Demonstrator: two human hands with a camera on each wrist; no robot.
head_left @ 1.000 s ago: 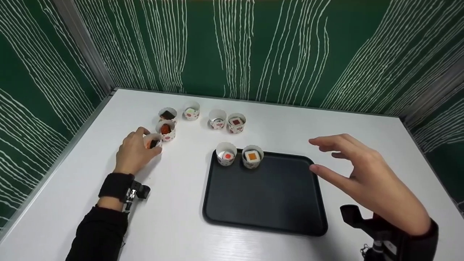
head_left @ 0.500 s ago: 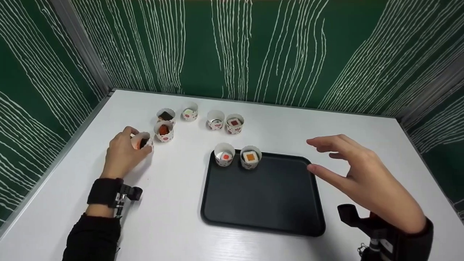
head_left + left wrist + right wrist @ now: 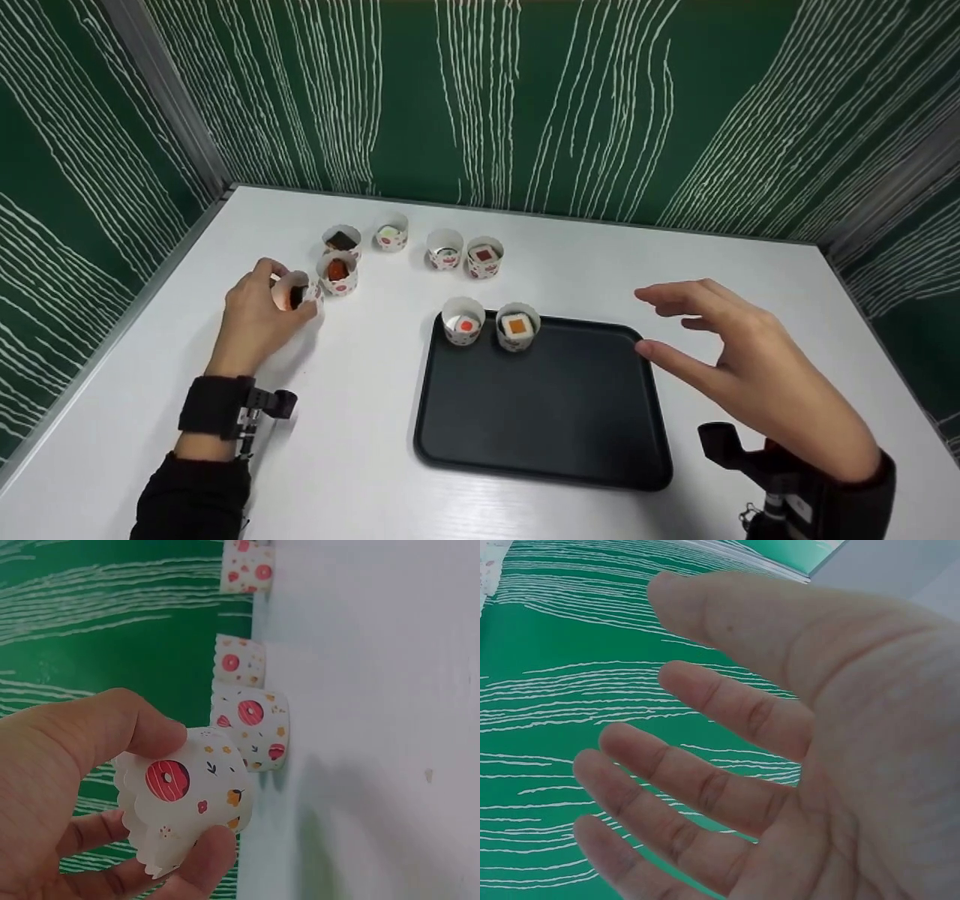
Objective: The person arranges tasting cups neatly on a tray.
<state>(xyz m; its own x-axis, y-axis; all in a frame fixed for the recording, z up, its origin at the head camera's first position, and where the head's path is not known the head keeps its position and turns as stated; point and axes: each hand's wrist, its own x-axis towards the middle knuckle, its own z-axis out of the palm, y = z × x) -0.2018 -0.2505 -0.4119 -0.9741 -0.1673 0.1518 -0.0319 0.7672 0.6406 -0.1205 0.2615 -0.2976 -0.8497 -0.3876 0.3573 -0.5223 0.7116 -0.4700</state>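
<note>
My left hand [image 3: 259,315] grips a white paper baking cup [image 3: 187,799] printed with red donuts, thumb on one side and fingers round the other. The cup is tilted, and inside it an orange-and-black sushi-like piece [image 3: 297,298] shows in the head view. Just beyond it stands another cup with a red-orange topping [image 3: 338,270]. Above the right side of the black tray [image 3: 547,412], my right hand [image 3: 742,345] hovers with thumb and fingers spread and holds nothing. On the tray's far left are a cup with a red-centred white piece [image 3: 465,324] and one with an orange-centred piece [image 3: 517,326].
Farther back on the white table [image 3: 360,420] stand a cup with a dark piece [image 3: 342,240], one with a pale green piece [image 3: 391,232], a cup with a greyish piece [image 3: 445,255], and one with a dark red centre [image 3: 485,255]. Green panels [image 3: 555,105] wall the table.
The left hand has moved a little left with the cup in its grip, away from the neighbouring cup, then slightly back right. The right hand stays in place.
</note>
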